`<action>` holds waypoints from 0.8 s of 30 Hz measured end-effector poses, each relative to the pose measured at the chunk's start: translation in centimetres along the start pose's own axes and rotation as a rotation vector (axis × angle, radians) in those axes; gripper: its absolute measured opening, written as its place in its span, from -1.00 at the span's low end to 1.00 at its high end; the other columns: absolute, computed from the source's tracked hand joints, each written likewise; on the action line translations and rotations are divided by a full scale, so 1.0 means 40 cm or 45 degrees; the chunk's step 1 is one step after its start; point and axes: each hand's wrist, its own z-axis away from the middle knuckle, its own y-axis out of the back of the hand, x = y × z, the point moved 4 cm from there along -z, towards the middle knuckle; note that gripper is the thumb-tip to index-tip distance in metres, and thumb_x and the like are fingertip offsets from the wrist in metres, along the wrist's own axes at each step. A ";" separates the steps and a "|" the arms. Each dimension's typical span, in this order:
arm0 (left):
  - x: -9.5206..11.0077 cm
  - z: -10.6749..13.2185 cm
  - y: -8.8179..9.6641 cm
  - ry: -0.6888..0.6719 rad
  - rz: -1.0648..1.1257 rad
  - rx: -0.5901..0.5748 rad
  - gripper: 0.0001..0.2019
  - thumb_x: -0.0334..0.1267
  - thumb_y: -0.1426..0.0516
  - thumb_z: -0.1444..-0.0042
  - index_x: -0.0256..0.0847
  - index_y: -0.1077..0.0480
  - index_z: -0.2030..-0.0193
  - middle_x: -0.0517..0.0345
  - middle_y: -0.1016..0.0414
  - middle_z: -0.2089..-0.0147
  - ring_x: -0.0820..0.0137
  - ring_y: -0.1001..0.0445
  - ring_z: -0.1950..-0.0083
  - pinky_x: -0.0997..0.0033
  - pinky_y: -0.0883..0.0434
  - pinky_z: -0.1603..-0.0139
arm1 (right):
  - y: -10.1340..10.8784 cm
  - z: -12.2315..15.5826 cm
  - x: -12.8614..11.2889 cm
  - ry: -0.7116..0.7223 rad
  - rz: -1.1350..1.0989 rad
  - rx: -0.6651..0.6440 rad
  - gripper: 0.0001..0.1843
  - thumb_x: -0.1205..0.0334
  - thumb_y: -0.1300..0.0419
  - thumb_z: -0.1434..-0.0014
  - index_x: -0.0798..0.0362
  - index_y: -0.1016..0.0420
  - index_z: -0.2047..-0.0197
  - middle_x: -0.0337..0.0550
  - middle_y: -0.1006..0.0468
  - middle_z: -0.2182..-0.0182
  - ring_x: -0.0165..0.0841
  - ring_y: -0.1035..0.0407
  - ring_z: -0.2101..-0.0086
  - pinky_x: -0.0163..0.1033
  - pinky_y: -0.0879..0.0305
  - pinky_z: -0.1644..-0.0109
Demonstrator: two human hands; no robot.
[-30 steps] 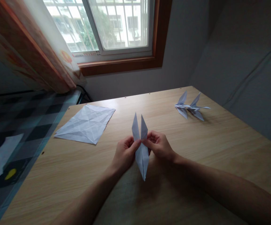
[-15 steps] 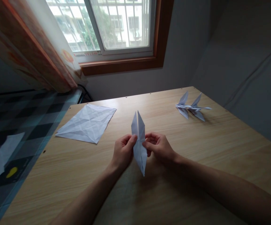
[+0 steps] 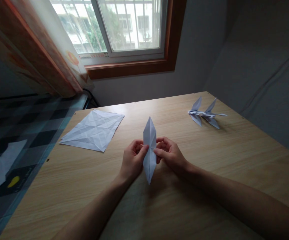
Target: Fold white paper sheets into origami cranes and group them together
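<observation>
Between my two hands is a folded white paper point(image 3: 149, 133), a long narrow diamond with a point at its top and another at its bottom. My left hand point(image 3: 134, 157) pinches its left edge near the middle, the thumb lying on the front face. On the opposite edge my right hand point(image 3: 170, 154) pinches it with thumb and fingers at about the same height. A crease runs down the paper's middle. The fingertips behind the paper are partly hidden. It is held upright above the wooden table point(image 3: 199, 200).
A creased white paper sheet point(image 3: 94, 130) lies flat at the back left of the table. Folded paper pieces with pointed wings point(image 3: 204, 114) rest at the back right. Left of the table, more white paper point(image 3: 3, 166) lies on a checked cloth point(image 3: 34, 123).
The paper's top showed two separate points with a slit; now one single point shows there. Its lower tip has swung slightly left. Both hands keep their pinch.
</observation>
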 end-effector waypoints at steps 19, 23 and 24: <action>-0.007 0.004 -0.006 -0.043 0.034 0.033 -0.67 -0.19 -0.36 0.08 -0.25 -0.34 0.28 0.22 -0.48 0.43 0.49 -0.44 0.46 0.54 -0.34 0.45 | 0.008 0.015 0.005 0.150 0.103 0.234 -0.63 0.20 -0.35 0.02 -0.01 -0.20 0.28 -0.37 -0.45 0.50 -0.47 -0.38 0.53 -0.36 -0.34 0.49; -0.010 0.004 -0.006 -0.052 0.000 0.004 -0.73 -0.16 -0.34 0.03 -0.26 -0.38 0.36 0.23 -0.46 0.46 0.49 -0.41 0.47 0.53 -0.32 0.45 | 0.011 0.017 0.001 0.158 0.166 0.267 -0.66 0.15 -0.35 0.00 0.00 -0.27 0.26 -0.30 -0.47 0.46 -0.42 -0.41 0.49 -0.32 -0.37 0.45; -0.010 0.005 -0.006 -0.056 0.002 0.001 -0.74 -0.15 -0.33 0.02 -0.25 -0.38 0.36 0.24 -0.45 0.47 0.49 -0.40 0.48 0.53 -0.31 0.46 | 0.011 0.018 -0.001 0.166 0.190 0.271 -0.68 0.14 -0.35 0.00 0.00 -0.29 0.27 -0.29 -0.47 0.46 -0.42 -0.41 0.48 -0.32 -0.36 0.45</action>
